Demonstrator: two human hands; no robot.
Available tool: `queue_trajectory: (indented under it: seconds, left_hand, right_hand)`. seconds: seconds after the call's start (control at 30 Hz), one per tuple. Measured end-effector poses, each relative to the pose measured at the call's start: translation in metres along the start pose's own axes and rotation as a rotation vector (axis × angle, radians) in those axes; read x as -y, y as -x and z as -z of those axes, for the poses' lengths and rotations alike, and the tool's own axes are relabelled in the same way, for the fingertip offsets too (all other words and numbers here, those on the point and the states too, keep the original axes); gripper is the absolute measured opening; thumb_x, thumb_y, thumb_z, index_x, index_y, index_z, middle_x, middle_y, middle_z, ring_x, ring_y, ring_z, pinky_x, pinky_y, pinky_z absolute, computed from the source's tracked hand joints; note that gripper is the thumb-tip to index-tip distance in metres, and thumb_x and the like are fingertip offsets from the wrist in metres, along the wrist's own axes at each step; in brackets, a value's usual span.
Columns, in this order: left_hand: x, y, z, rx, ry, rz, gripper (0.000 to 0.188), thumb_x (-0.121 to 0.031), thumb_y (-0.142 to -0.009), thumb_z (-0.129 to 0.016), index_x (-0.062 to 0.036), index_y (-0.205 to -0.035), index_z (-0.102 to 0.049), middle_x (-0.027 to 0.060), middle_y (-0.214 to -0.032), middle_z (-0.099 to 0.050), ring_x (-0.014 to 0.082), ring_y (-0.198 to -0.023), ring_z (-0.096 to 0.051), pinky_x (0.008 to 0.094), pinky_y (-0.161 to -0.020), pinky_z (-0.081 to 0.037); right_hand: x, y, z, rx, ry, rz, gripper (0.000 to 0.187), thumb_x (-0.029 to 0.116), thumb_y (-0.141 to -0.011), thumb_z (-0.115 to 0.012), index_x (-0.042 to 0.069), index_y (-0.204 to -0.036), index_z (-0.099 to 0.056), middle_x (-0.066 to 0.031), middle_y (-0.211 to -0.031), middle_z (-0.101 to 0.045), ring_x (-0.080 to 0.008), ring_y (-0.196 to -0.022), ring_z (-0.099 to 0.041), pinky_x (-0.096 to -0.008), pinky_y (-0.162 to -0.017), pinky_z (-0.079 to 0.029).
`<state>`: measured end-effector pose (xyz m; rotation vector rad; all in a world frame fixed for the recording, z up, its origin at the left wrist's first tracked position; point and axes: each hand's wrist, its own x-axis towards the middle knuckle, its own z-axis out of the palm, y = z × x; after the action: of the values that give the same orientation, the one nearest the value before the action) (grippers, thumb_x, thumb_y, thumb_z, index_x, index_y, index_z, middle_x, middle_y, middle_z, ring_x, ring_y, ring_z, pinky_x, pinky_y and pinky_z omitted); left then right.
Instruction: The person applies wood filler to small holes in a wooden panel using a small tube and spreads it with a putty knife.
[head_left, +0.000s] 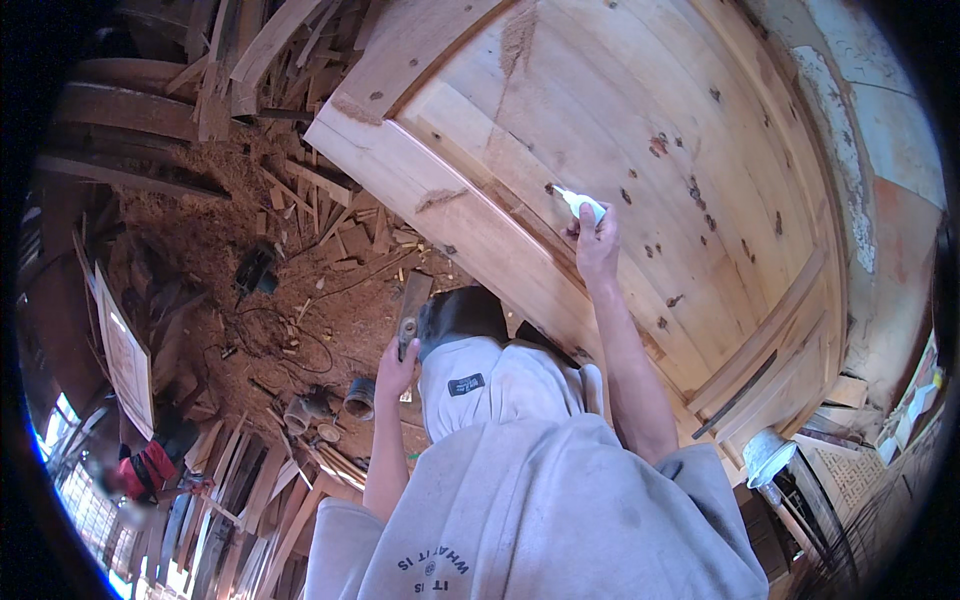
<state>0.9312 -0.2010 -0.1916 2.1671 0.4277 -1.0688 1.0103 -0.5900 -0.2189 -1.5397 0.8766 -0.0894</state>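
My right hand [597, 245] is closed round a small white squeeze bottle [582, 204] with a narrow nozzle. The nozzle points up and left, its tip at a dark knot in a pale wooden door [600, 120]; whether it touches cannot be seen. Several other dark knots and streaks of sawdust mark the door's panel. Lower and to the left, off the door's edge, my left hand [397, 368] grips a narrow wooden block with a round metal piece on it [408, 328]. My fingers partly cover this block, and its exact kind is unclear.
Sawdust and wood offcuts [345, 190] litter the floor at left, with a dark power tool [257, 270] and its cord among them. Cans [359, 398] stand near my left forearm. A person in red [145, 472] is at far left. A pale bucket [768, 458] sits at lower right.
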Motion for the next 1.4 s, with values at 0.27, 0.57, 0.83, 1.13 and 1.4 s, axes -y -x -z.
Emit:
queue_trajectory:
  seconds: [0.27, 0.57, 0.83, 1.13, 1.4]
  left_hand:
    - [0.003, 0.0, -0.003, -0.013, 0.038, -0.018, 0.046, -0.044, -0.091, -0.058, 0.002, -0.095, -0.055, 0.0138, -0.077, -0.061, 0.0221, -0.07, -0.061, 0.0351, -0.068, -0.048]
    - [0.0, -0.003, 0.0, 0.013, 0.067, 0.009, 0.048, -0.046, -0.09, -0.059, 0.0018, -0.096, -0.055, 0.0116, -0.076, -0.06, 0.0195, -0.068, -0.058, 0.033, -0.066, -0.047]
    - [0.006, -0.011, -0.001, -0.011, 0.013, -0.088, 0.05, -0.047, -0.091, -0.056, 0.0029, -0.098, -0.055, 0.0147, -0.08, -0.06, 0.0227, -0.071, -0.058, 0.0356, -0.069, -0.048]
    - [-0.022, -0.003, 0.006, -0.027, -0.036, -0.049, 0.048, -0.045, -0.092, -0.057, 0.0019, -0.101, -0.057, 0.0166, -0.082, -0.062, 0.0233, -0.075, -0.058, 0.0364, -0.073, -0.047]
    - [0.001, -0.014, 0.002, 0.033, 0.077, -0.001, 0.047, -0.043, -0.091, -0.057, 0.0023, -0.104, -0.057, 0.0163, -0.084, -0.063, 0.0255, -0.077, -0.061, 0.0371, -0.073, -0.048]
  right_hand:
    - [0.001, 0.0, 0.002, -0.004, -0.029, -0.038, 0.029, 0.03, -0.099, -0.051, 0.001, -0.101, -0.048, -0.004, -0.074, -0.055, -0.0102, -0.062, -0.057, -0.0263, -0.059, -0.054]
    - [-0.005, 0.004, 0.006, -0.004, -0.067, 0.01, 0.027, 0.026, -0.098, -0.053, -0.001, -0.098, -0.05, -0.0052, -0.07, -0.058, -0.0118, -0.059, -0.059, -0.0273, -0.054, -0.052]
    - [-0.001, 0.008, 0.007, 0.007, -0.091, -0.003, 0.028, 0.027, -0.099, -0.052, -0.001, -0.098, -0.05, -0.0049, -0.071, -0.057, -0.0112, -0.06, -0.059, -0.0274, -0.055, -0.053]
    - [0.001, 0.01, 0.008, -0.005, -0.067, -0.014, 0.026, 0.026, -0.099, -0.051, 0.0, -0.098, -0.05, -0.0047, -0.071, -0.057, -0.0109, -0.06, -0.06, -0.0266, -0.056, -0.054]
    - [-0.005, 0.012, 0.016, 0.002, -0.122, -0.027, 0.026, 0.028, -0.099, -0.051, 0.001, -0.099, -0.05, -0.0044, -0.071, -0.057, -0.0111, -0.061, -0.059, -0.0264, -0.058, -0.054]
